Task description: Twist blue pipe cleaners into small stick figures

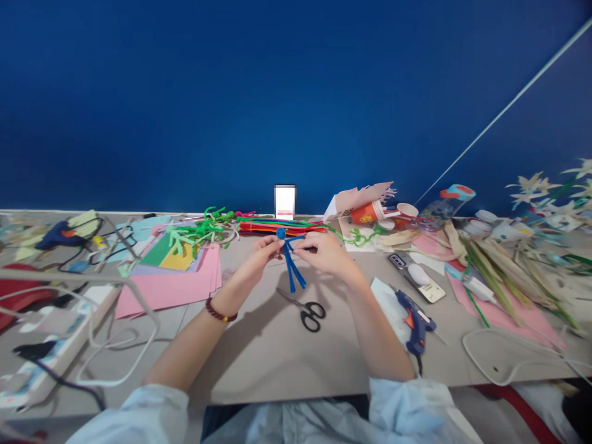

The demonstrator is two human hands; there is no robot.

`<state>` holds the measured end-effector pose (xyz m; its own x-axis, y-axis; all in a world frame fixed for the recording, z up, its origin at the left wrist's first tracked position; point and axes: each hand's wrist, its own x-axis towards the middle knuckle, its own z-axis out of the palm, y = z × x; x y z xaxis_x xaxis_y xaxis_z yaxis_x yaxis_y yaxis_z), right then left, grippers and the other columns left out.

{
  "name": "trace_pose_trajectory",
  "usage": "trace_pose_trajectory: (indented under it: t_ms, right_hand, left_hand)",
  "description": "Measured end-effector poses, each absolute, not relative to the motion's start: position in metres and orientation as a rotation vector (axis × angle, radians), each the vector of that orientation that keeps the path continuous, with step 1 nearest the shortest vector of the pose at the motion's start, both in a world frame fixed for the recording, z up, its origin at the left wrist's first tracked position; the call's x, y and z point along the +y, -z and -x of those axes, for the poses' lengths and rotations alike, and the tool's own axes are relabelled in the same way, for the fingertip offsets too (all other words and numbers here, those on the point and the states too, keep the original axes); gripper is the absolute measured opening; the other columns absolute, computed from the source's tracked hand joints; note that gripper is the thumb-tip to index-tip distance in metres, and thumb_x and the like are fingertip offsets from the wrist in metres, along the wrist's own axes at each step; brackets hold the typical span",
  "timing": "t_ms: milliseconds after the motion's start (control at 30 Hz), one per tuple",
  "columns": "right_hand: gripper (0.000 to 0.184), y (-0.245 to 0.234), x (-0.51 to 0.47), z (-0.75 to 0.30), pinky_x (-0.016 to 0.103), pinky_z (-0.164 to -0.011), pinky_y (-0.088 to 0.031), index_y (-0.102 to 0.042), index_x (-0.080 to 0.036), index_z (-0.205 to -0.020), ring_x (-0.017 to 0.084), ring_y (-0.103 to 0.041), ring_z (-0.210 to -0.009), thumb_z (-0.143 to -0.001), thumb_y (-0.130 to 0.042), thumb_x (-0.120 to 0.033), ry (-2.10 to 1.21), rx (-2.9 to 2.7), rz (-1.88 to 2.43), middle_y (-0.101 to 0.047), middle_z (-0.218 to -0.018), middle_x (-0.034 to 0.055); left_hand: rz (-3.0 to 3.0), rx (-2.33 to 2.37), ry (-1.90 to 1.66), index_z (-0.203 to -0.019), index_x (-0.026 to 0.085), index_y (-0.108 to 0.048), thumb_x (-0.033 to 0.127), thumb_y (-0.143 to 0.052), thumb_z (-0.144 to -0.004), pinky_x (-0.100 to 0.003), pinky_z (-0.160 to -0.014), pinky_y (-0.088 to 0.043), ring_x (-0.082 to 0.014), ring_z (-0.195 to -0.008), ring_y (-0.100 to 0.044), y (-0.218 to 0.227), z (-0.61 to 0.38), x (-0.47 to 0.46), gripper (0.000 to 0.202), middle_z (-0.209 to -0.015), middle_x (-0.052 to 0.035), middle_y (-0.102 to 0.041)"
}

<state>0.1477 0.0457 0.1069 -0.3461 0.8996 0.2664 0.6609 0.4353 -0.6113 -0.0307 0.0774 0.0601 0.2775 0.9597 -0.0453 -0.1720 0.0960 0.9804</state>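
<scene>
Between my hands is a blue pipe cleaner figure (290, 262), with a round coiled top and several strands hanging down. My left hand (262, 251) pinches it just below the coiled top. With thumb and forefinger, my right hand (321, 251) grips a strand that sticks out to the right. Under the hands, black-handled scissors (312, 314) lie on the grey table (277, 364), blades toward the far left. Behind the hands lies a bundle of coloured pipe cleaners (259, 227), red and green among them.
Pink paper sheets (171, 287) and green pipe cleaner pieces (198, 231) lie to the left, near a white power strip (69, 345) with loose cables. On the right are a blue glue gun (416, 320), a phone (425, 287), paper cups (370, 213) and dried husks (499, 271). An upright screen (285, 201) stands at the wall.
</scene>
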Motion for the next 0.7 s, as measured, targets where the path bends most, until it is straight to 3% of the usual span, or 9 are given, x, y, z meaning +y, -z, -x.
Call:
trace_pose_trajectory:
  t_ms: [267,467,700]
  right_hand:
    - [0.012,-0.100,0.056,-0.159,0.024,-0.061,-0.039,-0.074,-0.021,-0.075,0.013,-0.056,-0.067,-0.078,-0.062,-0.022,-0.526,-2.034,1.369,-0.065,-0.067,0.0013]
    - [0.013,-0.099,0.055,-0.162,0.026,-0.067,-0.042,-0.074,-0.022,-0.078,0.015,-0.059,-0.075,-0.080,-0.061,-0.025,-0.563,-1.993,1.295,-0.068,-0.077,0.0025]
    - [0.012,-0.095,0.058,-0.160,0.025,-0.065,-0.041,-0.074,-0.022,-0.078,0.013,-0.058,-0.071,-0.079,-0.062,-0.024,-0.564,-2.008,1.294,-0.066,-0.075,0.0021]
  left_hand:
    - [-1.072,0.773,-0.881,-0.066,0.015,-0.060,0.034,-0.075,-0.060,-0.025,-0.059,-0.048,-0.0112,-0.055,-0.057,-0.066,0.035,0.076,0.025,-0.062,-0.0023,-0.063]
    - [-1.073,0.839,-0.976,-0.077,0.015,-0.065,0.033,-0.080,-0.057,-0.030,-0.069,-0.053,-0.0130,-0.062,-0.062,-0.069,0.038,0.077,0.031,-0.074,-0.0042,-0.069]
    - [-1.119,0.923,-1.053,-0.074,0.016,-0.064,0.034,-0.079,-0.058,-0.029,-0.070,-0.052,-0.0134,-0.065,-0.064,-0.068,0.034,0.074,0.028,-0.074,-0.0027,-0.068]
